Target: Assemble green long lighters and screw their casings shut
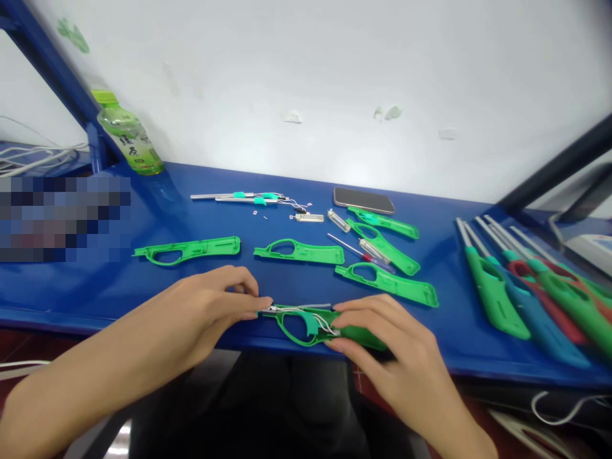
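Note:
A green lighter shell half (282,331) lies at the table's front edge with its hollow side up. White wires (306,311) run along it, and a teal trigger (312,324) sits by its finger loop. At the narrow end, my left hand (215,303) pinches the shell tip, where a small white wire end shows; its fingertips partly hide the tip. My right hand (396,335) is closed around the handle end, thumb and fingers beside the wires, covering part of the inside. Behind lie more green shell halves (299,253).
Metal lighter tubes (229,197), small gas tanks (310,218), a screwdriver (354,248) and a phone (363,200) lie farther back. Several assembled lighters (497,293) are at the right. A green drink bottle (129,134) stands back left, against the wall.

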A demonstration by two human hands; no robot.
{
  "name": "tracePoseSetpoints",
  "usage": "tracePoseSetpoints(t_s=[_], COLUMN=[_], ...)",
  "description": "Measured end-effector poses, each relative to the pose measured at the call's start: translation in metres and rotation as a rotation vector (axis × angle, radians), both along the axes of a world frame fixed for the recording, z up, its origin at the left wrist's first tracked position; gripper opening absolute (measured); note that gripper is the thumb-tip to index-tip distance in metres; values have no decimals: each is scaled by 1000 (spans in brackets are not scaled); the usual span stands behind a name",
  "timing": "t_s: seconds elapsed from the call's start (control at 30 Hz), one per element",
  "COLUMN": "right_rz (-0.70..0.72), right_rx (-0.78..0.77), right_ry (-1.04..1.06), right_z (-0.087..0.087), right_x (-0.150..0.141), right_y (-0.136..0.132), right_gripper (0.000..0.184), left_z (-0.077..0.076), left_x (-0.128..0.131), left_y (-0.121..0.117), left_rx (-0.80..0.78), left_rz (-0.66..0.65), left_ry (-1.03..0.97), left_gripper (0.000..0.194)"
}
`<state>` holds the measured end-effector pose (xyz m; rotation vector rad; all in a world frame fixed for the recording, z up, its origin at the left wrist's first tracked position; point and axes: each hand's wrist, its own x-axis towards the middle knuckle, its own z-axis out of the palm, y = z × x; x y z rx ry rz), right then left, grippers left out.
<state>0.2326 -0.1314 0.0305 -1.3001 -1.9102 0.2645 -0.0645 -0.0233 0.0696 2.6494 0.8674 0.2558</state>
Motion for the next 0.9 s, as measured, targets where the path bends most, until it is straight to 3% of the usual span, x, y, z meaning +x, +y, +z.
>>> tracePoseSetpoints(t_s=[0.33, 0.5, 0.57, 0.67, 0.8, 0.9], right_rz=[-3, -3, -4, 1, -10, -36], right_rx=[-17, -31, -33, -30, -44, -85], right_ry=[23, 23, 25, 20, 13, -2], right_z=[1, 2, 2, 2, 2, 1], right_x=[-2, -1, -2, -2, -1, 0], right_y=[0, 0, 0, 0, -1, -1], right_gripper=[9, 12, 11, 11, 17, 31], left_z=[4, 5, 2, -3, -8, -11], left_x=[7, 15, 20, 27, 32, 34], left_y=[-9, -21, -23, -22, -19, -20], left_rx=[112, 262, 234, 164, 110, 71], left_rz=[16, 45, 84, 138, 86, 58], left_ry=[5, -63, -81, -109, -160, -171], left_gripper=[49, 30, 26, 35, 30, 28])
